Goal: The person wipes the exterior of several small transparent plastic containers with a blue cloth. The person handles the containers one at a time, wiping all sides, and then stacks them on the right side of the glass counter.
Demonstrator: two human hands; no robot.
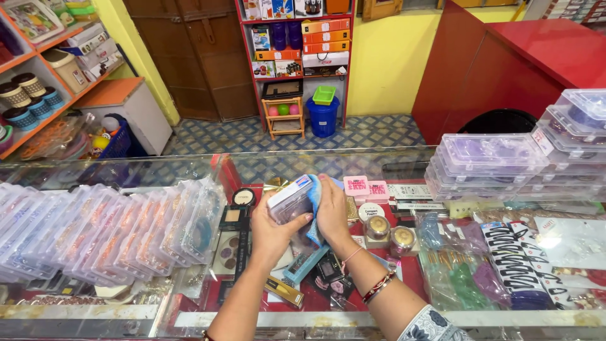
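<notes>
Counter crowded at both sides, open in the middle

Clear cases (pixel 113 230) fill the left, stacked boxes (pixel 505 161) the right; bare glass (pixel 353 161) lies between, behind the hands.

This is a small shop selling cosmetics and trinkets. A glass display counter (pixel 404 164) shows compacts and little jars laid out beneath it, with stacks of clear plastic boxes (pixel 486 158) on top. Red shelves (pixel 297 38) against the yellow wall hold boxed goods, and more stock fills the side racks (pixel 44 63).
</notes>
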